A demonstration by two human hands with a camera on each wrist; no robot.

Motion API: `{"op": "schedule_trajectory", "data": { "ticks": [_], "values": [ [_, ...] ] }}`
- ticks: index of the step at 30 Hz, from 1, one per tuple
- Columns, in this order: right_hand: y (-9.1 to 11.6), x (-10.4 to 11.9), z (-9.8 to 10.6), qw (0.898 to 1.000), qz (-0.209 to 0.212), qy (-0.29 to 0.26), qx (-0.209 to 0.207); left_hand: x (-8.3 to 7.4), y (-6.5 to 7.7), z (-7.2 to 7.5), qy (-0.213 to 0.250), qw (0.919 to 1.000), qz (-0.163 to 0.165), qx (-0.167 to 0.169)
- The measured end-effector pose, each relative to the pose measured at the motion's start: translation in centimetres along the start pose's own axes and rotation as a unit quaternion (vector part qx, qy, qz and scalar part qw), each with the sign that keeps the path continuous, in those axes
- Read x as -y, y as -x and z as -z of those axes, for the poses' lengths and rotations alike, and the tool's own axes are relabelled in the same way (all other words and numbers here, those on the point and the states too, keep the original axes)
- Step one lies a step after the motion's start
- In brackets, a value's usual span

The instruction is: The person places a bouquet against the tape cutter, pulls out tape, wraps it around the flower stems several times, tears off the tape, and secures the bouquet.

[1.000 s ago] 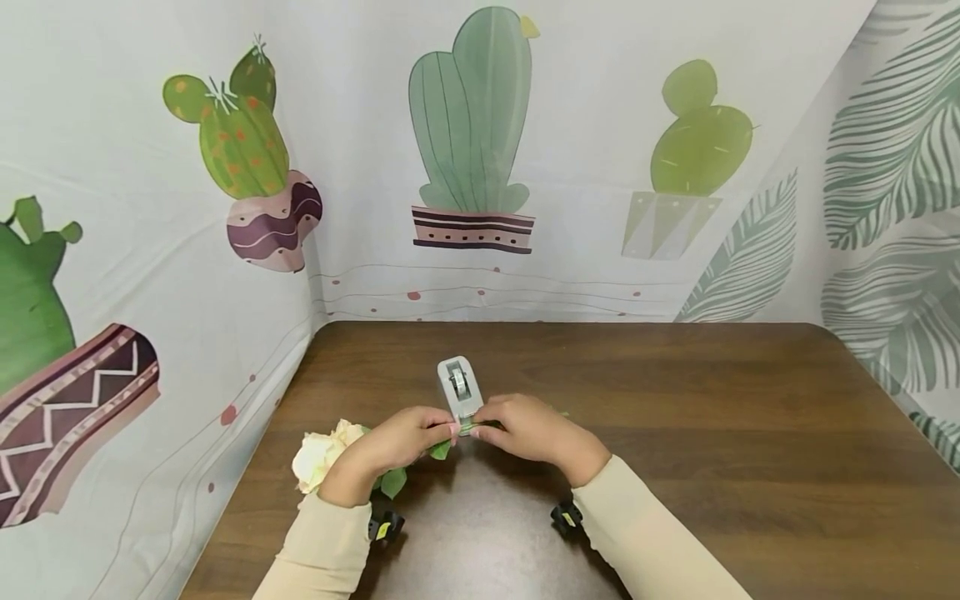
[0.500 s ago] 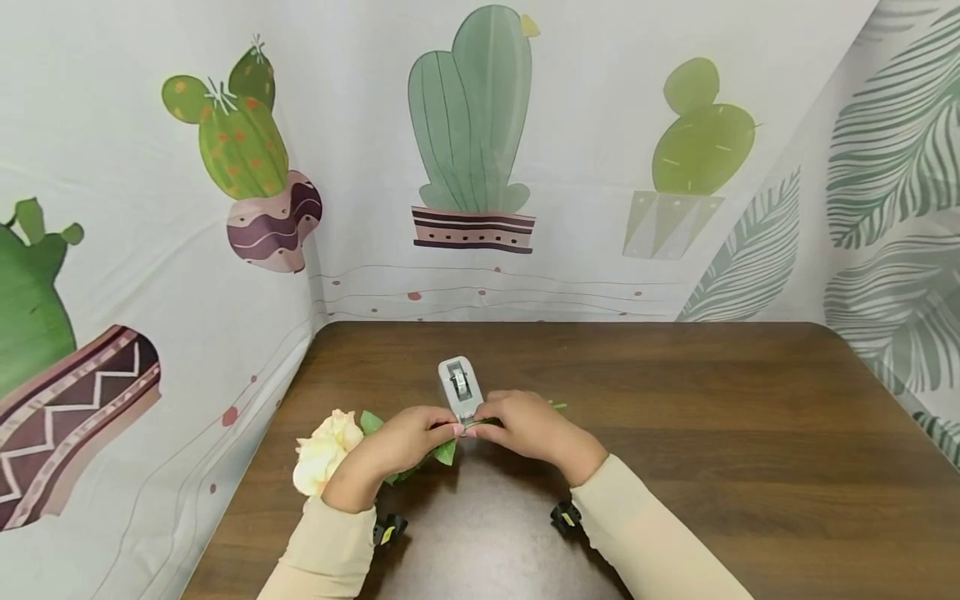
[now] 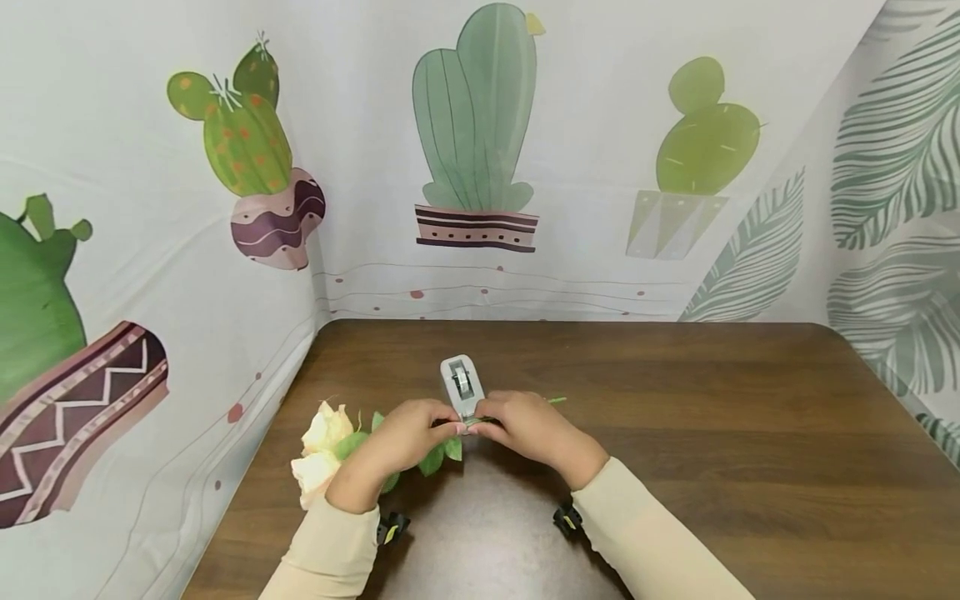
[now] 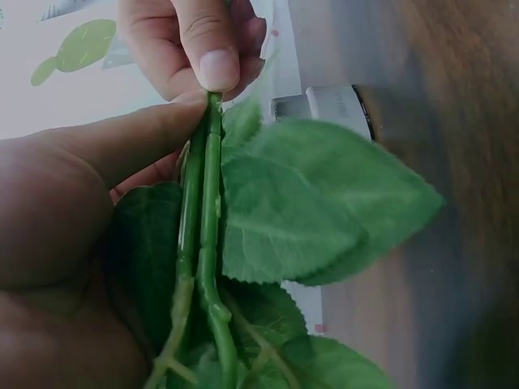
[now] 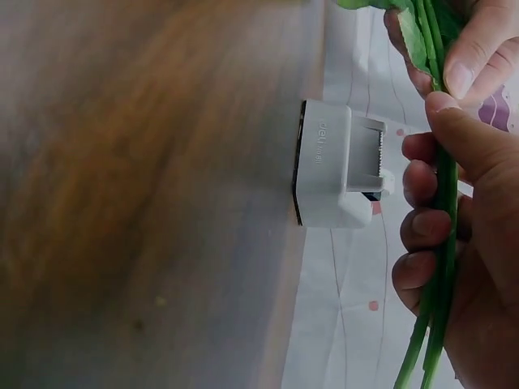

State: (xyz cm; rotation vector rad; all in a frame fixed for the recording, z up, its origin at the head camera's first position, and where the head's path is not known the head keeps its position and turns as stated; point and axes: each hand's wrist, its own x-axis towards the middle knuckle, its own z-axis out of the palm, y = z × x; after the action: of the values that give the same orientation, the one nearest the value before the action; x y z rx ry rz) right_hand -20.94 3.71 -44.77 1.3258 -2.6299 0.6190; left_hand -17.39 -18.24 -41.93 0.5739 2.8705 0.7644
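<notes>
Two pale cream roses lie to the left of my left wrist in the head view, their blooms partly behind the arm. Their green stems run side by side with broad green leaves around them. My left hand pinches the stems between thumb and fingers. Right beside it, my right hand grips the same stems, fingers curled round them in the right wrist view, with the stem ends trailing out past the palm. Just beyond the fingertips stands a light grey tape dispenser with a tape roll in it.
The brown wooden table stretches away to the right of the hands. A white cloth printed with cacti and leaves hangs behind the table and along its left side. A black wrist camera is strapped at each sleeve.
The roses have turned in the hands: the two blooms now show apart, one above the other, and more leaves show beside the left hand. Both hands stay nearly in place by the dispenser.
</notes>
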Motion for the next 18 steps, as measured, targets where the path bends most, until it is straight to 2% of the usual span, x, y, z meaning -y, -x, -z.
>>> {"op": "schedule_trajectory", "data": {
  "ticks": [11, 18],
  "values": [
    [0.03, -0.26, -0.31, 1.000, -0.014, 0.006, -0.003, -0.28, -0.01, -0.17, -0.045, 0.9977, -0.040, -0.031],
    [0.08, -0.20, 0.00, 0.999, -0.028, -0.035, 0.005, -0.21, -0.06, -0.50, -0.058, 0.9957, -0.054, -0.047]
  ]
}}
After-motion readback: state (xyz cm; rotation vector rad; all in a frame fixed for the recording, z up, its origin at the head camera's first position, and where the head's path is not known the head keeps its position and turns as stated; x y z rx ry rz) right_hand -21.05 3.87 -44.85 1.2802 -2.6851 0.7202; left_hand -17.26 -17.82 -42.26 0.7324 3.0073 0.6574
